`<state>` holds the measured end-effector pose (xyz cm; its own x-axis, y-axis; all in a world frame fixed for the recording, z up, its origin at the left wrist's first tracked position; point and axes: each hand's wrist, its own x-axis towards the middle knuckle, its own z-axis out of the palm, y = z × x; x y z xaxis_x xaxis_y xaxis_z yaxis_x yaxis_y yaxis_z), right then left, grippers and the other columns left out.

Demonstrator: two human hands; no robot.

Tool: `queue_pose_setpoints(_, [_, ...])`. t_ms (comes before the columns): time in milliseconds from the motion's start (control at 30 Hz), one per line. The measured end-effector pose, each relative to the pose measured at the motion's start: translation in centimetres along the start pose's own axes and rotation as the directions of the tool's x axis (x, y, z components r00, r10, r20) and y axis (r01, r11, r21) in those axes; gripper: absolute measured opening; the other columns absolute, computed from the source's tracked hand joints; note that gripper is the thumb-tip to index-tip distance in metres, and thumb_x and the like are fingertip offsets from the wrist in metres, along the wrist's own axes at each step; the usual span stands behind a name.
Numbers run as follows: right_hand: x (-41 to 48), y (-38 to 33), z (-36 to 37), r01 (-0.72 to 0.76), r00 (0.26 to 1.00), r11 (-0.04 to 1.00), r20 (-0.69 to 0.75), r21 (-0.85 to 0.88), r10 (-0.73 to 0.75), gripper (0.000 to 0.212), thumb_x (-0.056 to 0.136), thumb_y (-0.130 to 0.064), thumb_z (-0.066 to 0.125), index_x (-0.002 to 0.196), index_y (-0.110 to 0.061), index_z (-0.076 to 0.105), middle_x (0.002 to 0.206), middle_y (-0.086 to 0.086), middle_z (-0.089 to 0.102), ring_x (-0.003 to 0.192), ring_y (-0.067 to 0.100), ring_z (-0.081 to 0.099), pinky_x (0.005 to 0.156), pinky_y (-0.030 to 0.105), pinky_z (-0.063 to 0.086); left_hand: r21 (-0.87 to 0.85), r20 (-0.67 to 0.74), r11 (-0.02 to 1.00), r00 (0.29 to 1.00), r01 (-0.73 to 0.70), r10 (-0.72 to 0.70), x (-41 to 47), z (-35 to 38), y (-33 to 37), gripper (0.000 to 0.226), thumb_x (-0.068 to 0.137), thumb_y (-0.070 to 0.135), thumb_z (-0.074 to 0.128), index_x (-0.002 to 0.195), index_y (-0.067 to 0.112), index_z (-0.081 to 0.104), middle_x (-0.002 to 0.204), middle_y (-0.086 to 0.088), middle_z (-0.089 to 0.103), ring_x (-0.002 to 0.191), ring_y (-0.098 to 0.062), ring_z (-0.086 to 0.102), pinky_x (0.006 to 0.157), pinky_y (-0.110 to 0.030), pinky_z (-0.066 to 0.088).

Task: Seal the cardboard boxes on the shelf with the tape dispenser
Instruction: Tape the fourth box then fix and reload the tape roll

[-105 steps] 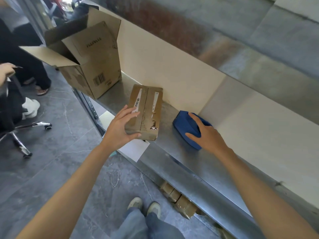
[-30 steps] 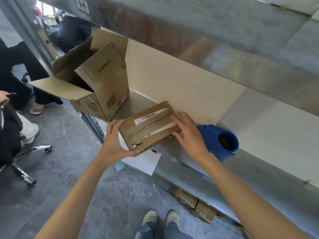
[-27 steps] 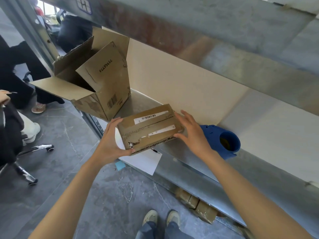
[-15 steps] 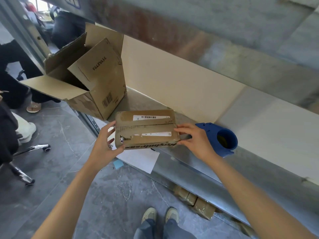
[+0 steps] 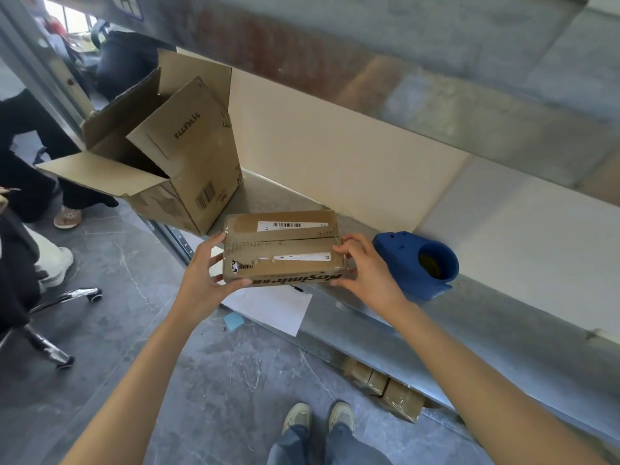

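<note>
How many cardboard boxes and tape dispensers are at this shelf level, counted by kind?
Cardboard boxes: 2, the large open box and the small flat box.
Tape dispensers: 1, the blue tape dispenser.
Total: 3

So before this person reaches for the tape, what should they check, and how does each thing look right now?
1. Small box flaps closed, seam facing up: ok.
2. Small box steadied: ok, left hand and right hand grip its ends.
3. Small box fully supported by the shelf: cannot tell; it sits at the front edge.
4. Tape dispenser within reach: ok, on the shelf just right of the right hand.
5. A hand free for the dispenser: not ok, both hold the box.
6. Large box flaps closed: not ok, open.
</note>
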<state>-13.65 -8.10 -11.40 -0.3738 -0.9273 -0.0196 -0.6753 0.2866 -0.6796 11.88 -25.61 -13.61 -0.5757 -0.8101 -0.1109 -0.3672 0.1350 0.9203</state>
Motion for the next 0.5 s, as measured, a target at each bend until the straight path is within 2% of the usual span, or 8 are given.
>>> queue_pose_setpoints(100, [0.4,-0.9,-0.4,-0.027,0.998,1.0,0.06,-0.01,0.028,0.065,0.073,-0.027,0.086,0.122,-0.019,0.044,0.153,-0.011,0.023,0.122,-0.004,0.031,0.106,0.018,0.034,0.029,0.071,0.999,0.997,-0.014,0.012,0.9,-0.8,0.7,0.103,0.054,0.034,0.089,0.141,0.032,0.033,0.16,0.017,0.016,0.128,-0.014,0.042,0.095,-0.041,0.053])
queue_pose_setpoints(200, [1.5,-1.3,-1.0,-0.084,0.994,0.996,0.077,0.033,0.081,0.075,0.071,-0.032,0.088,0.128,-0.027,0.04,0.16,-0.011,0.011,0.134,0.001,0.026,0.106,0.019,0.027,0.091,0.101,0.996,0.994,0.023,-0.032,2.2,-1.0,1.4,0.124,0.053,0.044,0.088,0.152,0.027,0.015,0.148,0.011,0.03,0.123,-0.013,0.042,0.103,-0.043,0.047])
queue_pose_setpoints(233, [1.8,-1.3,-1.1,-0.092,0.992,0.994,0.089,0.065,0.086,0.086,0.07,-0.032,0.089,0.136,-0.032,0.035,0.161,-0.01,0.011,0.137,0.005,0.027,0.109,0.022,0.028,0.114,0.124,0.993,0.992,0.018,-0.032,2.5,-1.0,1.5,0.131,0.053,0.05,0.089,0.155,0.026,0.012,0.144,0.011,0.033,0.124,-0.013,0.042,0.107,-0.044,0.045])
queue_pose_setpoints(300, [2.0,-1.2,-1.0,-0.096,0.987,0.991,0.137,0.089,0.083,0.104,0.069,-0.029,0.09,0.148,-0.041,0.023,0.159,-0.008,0.019,0.14,0.011,0.031,0.113,0.029,0.031,0.148,0.155,0.989,0.987,0.01,-0.034,2.8,-1.0,1.4,0.141,0.047,0.063,0.091,0.157,0.026,0.011,0.147,0.01,0.035,0.127,-0.014,0.041,0.11,-0.046,0.042])
queue_pose_setpoints(367, [1.7,-1.1,-0.4,-0.118,0.976,0.989,0.194,0.091,0.098,0.108,0.072,-0.026,0.088,0.152,-0.04,0.018,0.156,-0.006,0.029,0.139,0.013,0.035,0.113,0.027,0.031,0.17,0.155,0.985,0.987,0.014,-0.041,2.8,-0.8,1.2,0.147,0.04,0.068,0.09,0.158,0.028,0.011,0.153,0.006,0.033,0.133,-0.016,0.038,0.113,-0.048,0.038])
queue_pose_setpoints(433, [1.4,-1.2,0.6,-0.134,0.978,0.985,0.174,0.112,0.113,0.108,0.073,-0.025,0.087,0.154,-0.039,0.016,0.155,-0.004,0.033,0.138,0.013,0.036,0.116,0.032,0.032,0.199,0.128,0.98,0.992,-0.016,-0.01,2.6,-0.4,1.2,0.148,0.037,0.066,0.09,0.157,0.027,0.013,0.153,0.004,0.032,0.137,-0.019,0.035,0.115,-0.049,0.036])
queue_pose_setpoints(500, [1.1,-1.7,1.3,-0.136,0.985,0.984,0.119,0.116,0.123,0.108,0.074,-0.024,0.087,0.155,-0.035,0.016,0.154,-0.003,0.035,0.137,0.011,0.036,0.116,0.034,0.034,0.222,0.093,0.973,0.994,-0.068,0.048,2.4,-0.1,1.5,0.142,0.041,0.054,0.094,0.155,0.022,0.017,0.152,0.002,0.03,0.137,-0.021,0.035,0.114,-0.051,0.036])
